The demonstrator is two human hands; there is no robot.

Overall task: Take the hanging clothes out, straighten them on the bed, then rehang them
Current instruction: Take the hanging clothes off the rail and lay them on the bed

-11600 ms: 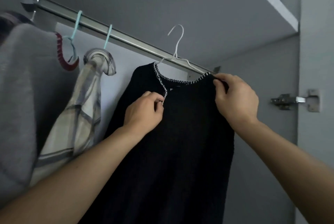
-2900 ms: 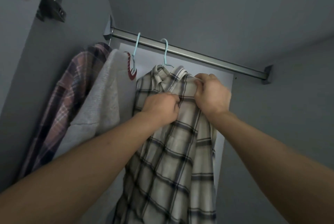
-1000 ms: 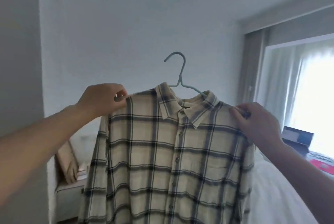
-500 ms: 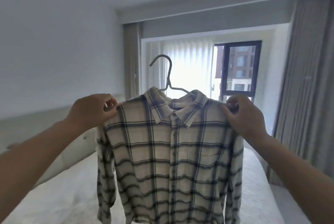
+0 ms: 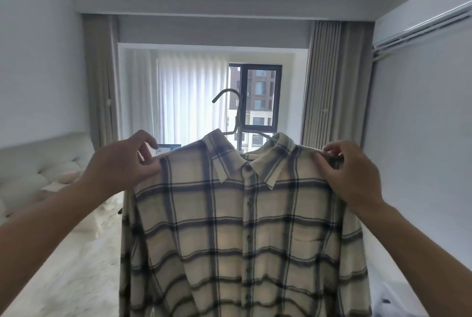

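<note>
Shirt [image 5: 245, 235] on its hanger [image 5: 236, 122] hung lengthwise before me, my left hand [image 5: 122, 166] and right hand [image 5: 350, 171] pinching its shoulders, bed [image 5: 66, 265] lying low to my left.

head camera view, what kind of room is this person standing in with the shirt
Most likely a bedroom. A bed with a padded headboard lies along the left, floor-length curtains frame a window, and an air conditioner is mounted high on the right wall.
</note>
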